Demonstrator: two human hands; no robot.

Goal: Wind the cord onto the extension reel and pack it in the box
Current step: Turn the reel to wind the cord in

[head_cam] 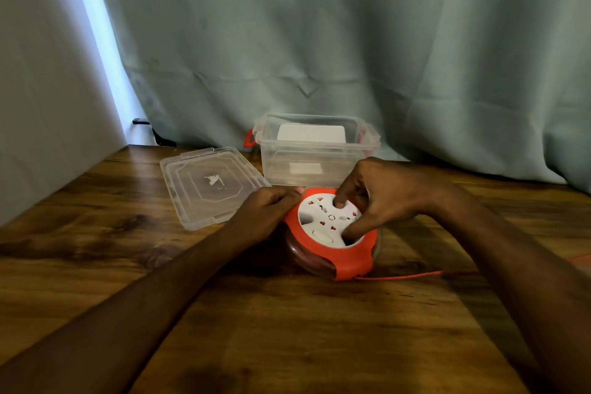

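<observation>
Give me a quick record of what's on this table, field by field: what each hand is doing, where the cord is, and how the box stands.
surface: brown wooden table
reel: round orange-and-white plastic extension reel, lying flat near the table's middle
left hand: grips the reel's left rim
right hand: fingers pressed on the reel's white socket face
cord: thin orange cord trails right from the reel, not fully wound
box: clear plastic storage box, open, behind the reel
lid: clear plastic lid, flat on the table, left of the box
</observation>
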